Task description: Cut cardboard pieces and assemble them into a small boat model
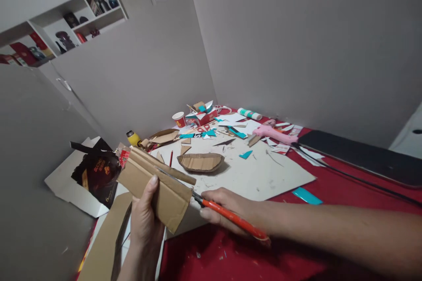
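In front of me, my left hand [147, 215] grips a folded piece of brown cardboard [165, 199], with the thumb on its face and the fingers behind. My right hand [231, 208] is closed around shears with an orange handle [235, 218]. Their thin blade lies along the cardboard, where a narrow strip [174, 174] stands apart from the main piece. How wide the blades are spread is hard to make out. Just beyond, a small boat-shaped cardboard tray [201, 163] rests on a pale board [240, 184].
A pink glue gun [275, 133] with a black cord lies at the right, near a long dark board [359, 153]. Paper scraps, a paper cup [179, 119] and a glue tube [249, 114] are at the back. Torn packaging [99, 173] leans at the left. Red cloth [204, 254] covers the table.
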The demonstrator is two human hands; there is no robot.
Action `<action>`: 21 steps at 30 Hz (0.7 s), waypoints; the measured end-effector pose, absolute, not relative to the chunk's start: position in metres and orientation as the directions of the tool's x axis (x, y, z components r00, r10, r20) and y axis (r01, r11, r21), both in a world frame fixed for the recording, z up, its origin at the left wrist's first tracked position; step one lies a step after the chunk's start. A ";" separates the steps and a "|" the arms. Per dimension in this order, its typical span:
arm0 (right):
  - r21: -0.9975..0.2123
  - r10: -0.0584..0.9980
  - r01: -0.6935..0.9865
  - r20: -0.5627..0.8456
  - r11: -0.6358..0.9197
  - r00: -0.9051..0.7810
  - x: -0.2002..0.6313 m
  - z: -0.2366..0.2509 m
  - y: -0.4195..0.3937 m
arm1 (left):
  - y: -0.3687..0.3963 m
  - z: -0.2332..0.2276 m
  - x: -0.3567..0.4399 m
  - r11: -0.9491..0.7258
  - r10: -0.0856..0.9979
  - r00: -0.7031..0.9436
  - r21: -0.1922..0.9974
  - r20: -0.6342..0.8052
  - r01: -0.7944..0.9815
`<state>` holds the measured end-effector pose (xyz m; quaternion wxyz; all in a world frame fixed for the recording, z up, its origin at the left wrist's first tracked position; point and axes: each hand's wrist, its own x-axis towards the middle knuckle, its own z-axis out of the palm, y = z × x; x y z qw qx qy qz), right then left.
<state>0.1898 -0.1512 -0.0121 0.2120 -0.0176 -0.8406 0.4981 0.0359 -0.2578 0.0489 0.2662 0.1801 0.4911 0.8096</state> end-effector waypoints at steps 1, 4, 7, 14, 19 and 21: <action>-0.840 0.239 -0.169 0.330 0.516 -0.913 0.190 -0.012 -0.150 | -0.258 0.048 0.037 -0.375 0.604 -0.796 0.891 0.026 -0.255; -0.865 0.218 -0.159 0.291 0.475 -0.932 0.191 -0.012 -0.149 | -0.260 0.048 0.039 -0.379 0.591 -0.806 0.897 0.044 -0.229; -0.901 0.217 -0.184 0.285 0.394 -0.934 0.192 -0.010 -0.150 | -0.262 0.052 0.035 -0.366 0.609 -0.793 0.897 0.031 -0.246; -0.918 0.218 -0.161 0.251 0.362 -0.943 0.191 -0.014 -0.154 | -0.263 0.064 0.014 -0.412 0.538 -0.843 0.879 0.020 -0.242; -0.889 0.240 -0.098 0.226 0.448 -0.944 0.193 -0.009 -0.156 | -0.262 0.062 0.014 -0.430 0.520 -0.850 0.885 0.084 -0.176; -0.859 0.226 -0.098 0.240 0.503 -0.944 0.194 -0.005 -0.157 | -0.262 0.060 0.016 -0.448 0.517 -0.852 0.873 0.079 -0.190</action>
